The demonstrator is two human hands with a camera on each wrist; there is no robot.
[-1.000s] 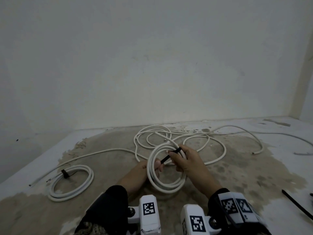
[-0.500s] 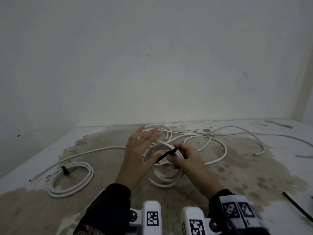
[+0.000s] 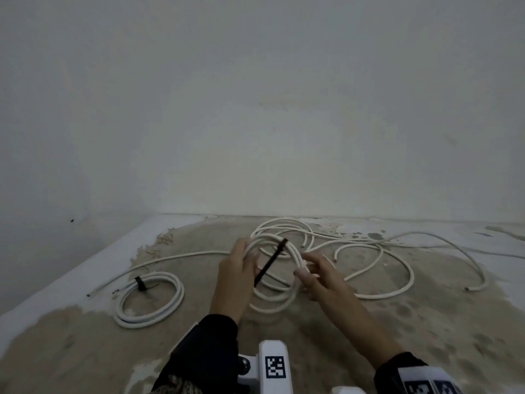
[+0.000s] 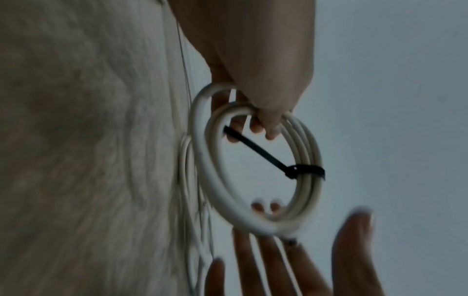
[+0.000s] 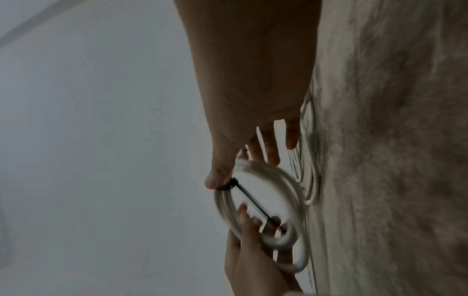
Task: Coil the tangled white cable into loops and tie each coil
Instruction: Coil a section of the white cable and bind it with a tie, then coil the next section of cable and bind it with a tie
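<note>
I hold a white cable coil (image 3: 272, 305) off the floor between both hands. A black zip tie (image 3: 270, 263) is cinched round its far side, and the tail slants across the ring toward my left hand (image 3: 240, 265). The left wrist view shows my left hand (image 4: 253, 80) with its fingers curled round the coil (image 4: 210, 180) beside the tie's (image 4: 258, 152) tail end. My right hand (image 3: 312, 277) lies against the coil's right side. Its fingers are straight behind the ring, and the thumb (image 5: 212, 180) sits by the tie's head (image 5: 229, 185).
A tied coil (image 3: 147, 302) with its own black tie (image 3: 140, 283) lies on the floor to the left. Loose white cable (image 3: 397, 291) sprawls in loops behind and to the right. A plain wall rises close behind, and the floor's white edge runs along the left.
My left hand was spread open above the coil and now grips its left side. My right hand has let go of its pinch and spread its fingers. The coil is lifted and turned.
</note>
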